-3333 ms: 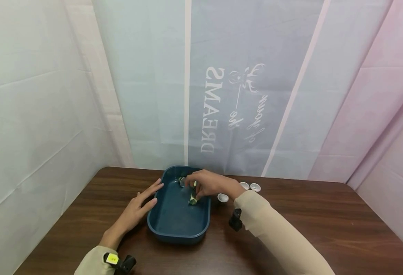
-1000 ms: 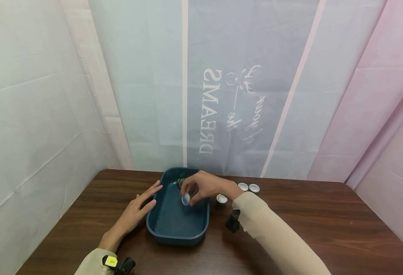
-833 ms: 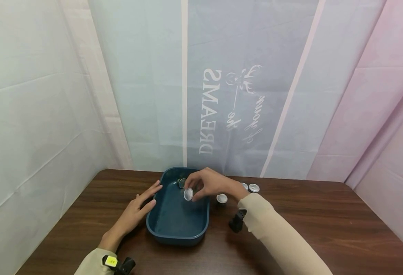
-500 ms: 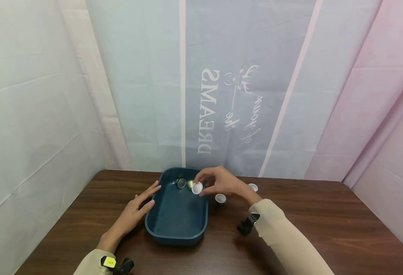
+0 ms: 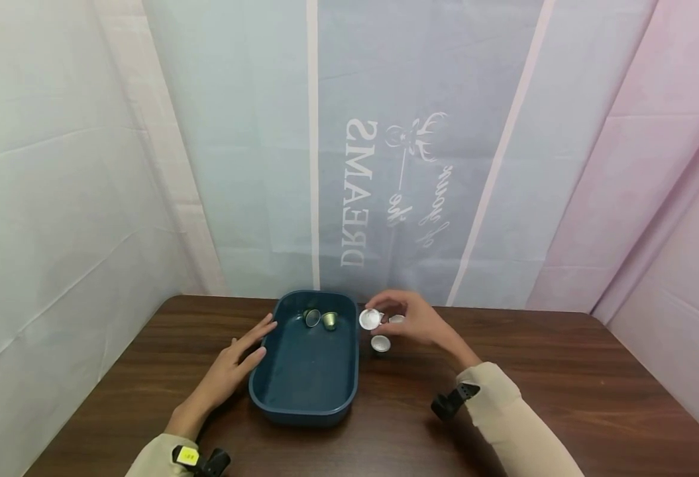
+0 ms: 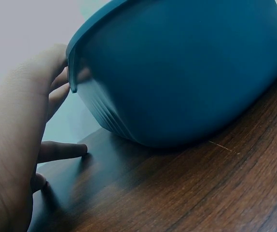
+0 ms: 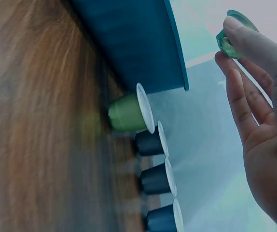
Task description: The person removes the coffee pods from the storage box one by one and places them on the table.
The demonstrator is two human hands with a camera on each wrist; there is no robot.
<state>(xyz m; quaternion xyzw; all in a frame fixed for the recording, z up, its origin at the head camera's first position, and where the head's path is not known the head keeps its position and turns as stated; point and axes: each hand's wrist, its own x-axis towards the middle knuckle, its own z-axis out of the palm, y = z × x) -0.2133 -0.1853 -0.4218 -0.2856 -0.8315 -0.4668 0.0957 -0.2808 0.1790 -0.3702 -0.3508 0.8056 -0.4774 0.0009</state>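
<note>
My right hand (image 5: 411, 318) pinches a coffee capsule (image 5: 370, 319) between thumb and fingers, its pale lid toward the head camera. It is in the air just off the right rim of a blue plastic basin (image 5: 304, 419). In the right wrist view the held capsule (image 7: 228, 46) looks green and crumpled. My left hand (image 5: 230, 364) touches the basin's left rim with extended fingers, while other fingers rest on the table in the left wrist view. Inside the basin, toward the back, lie a capsule with a dark round face (image 5: 313, 318) and a gold-green capsule (image 5: 330, 320).
Right of the basin, a green capsule (image 7: 129, 113) and three dark capsules (image 7: 158, 179) stand in a row on the wooden table (image 5: 504, 377), white lids up. The right hand partly hides this row in the head view. A printed curtain (image 5: 266, 165) hangs behind the table.
My right hand has lifted the capsule out of the basin and carried it right, past the rim. The two capsules in the basin are now uncovered. My left hand has stayed at the rim.
</note>
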